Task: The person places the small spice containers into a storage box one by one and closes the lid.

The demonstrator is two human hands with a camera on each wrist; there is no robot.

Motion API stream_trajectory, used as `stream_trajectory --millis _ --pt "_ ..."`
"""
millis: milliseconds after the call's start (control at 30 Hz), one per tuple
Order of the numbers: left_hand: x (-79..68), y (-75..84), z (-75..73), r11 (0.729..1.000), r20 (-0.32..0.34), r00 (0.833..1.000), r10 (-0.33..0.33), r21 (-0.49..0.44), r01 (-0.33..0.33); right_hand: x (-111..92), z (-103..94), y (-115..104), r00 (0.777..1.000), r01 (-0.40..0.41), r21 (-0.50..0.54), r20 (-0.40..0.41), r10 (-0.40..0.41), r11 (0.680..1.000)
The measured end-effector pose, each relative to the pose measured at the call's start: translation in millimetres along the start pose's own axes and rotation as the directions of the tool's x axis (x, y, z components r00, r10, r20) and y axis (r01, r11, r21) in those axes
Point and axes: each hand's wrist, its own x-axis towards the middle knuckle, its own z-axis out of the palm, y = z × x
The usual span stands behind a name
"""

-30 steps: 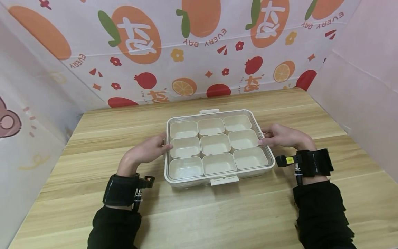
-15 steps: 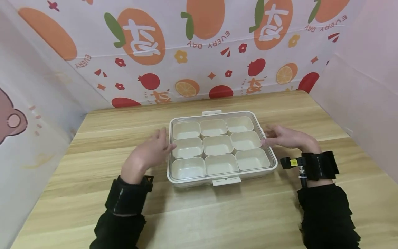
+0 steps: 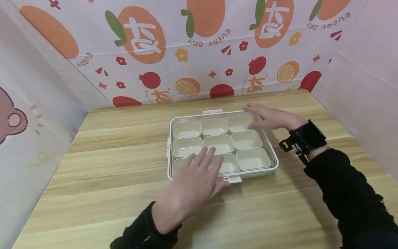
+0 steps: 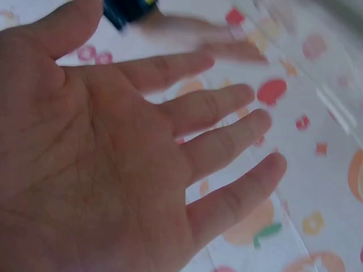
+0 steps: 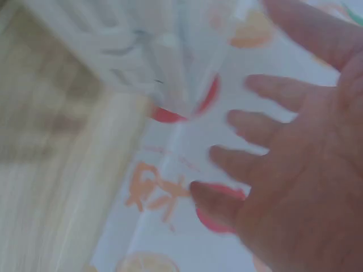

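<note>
A storage box (image 3: 275,162) with a clear lid and pale rim lies flat on the table, several cream cups (image 3: 218,144) in rows under the lid. Pale latches stick out at its front (image 3: 234,180), back (image 3: 212,111) and left side. My left hand (image 3: 191,185), fingers spread and straight, hovers over the box's front edge and overlaps it in the head view. My right hand (image 3: 275,117) stretches over the back right corner, fingers extended. In the right wrist view the box's side (image 5: 130,45) appears blurred beside the right hand (image 5: 300,153). Neither hand grips anything.
The wooden table (image 3: 109,155) carries the box near its middle. A fruit-printed sheet (image 3: 199,62) hangs along the back edge, with pale sheets on the left (image 3: 46,103) and right (image 3: 370,103).
My left hand has left the box's left side and swung right and forward over its front edge. My right hand has moved from the right side to the back right corner.
</note>
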Motion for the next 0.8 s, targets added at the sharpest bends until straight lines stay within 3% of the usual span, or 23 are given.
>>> stream_trajectory --millis 100,267,800 --pt "3.0 14.7 8.1 0.997 0.015 0.999 0.034 0.072 -0.035 12 4.3 1 0.997 0.015 -0.039 0.072 -0.012 0.999" --pt "3.8 28.8 17.3 0.985 0.064 0.996 0.066 0.156 -0.075 19 5.7 -1 0.982 -0.027 -0.027 0.184 0.032 0.999" --pt "8.8 34.6 21.0 0.984 0.055 0.997 0.063 0.165 -0.071 18 6.1 -4 0.981 -0.041 -0.022 0.187 0.044 0.999"
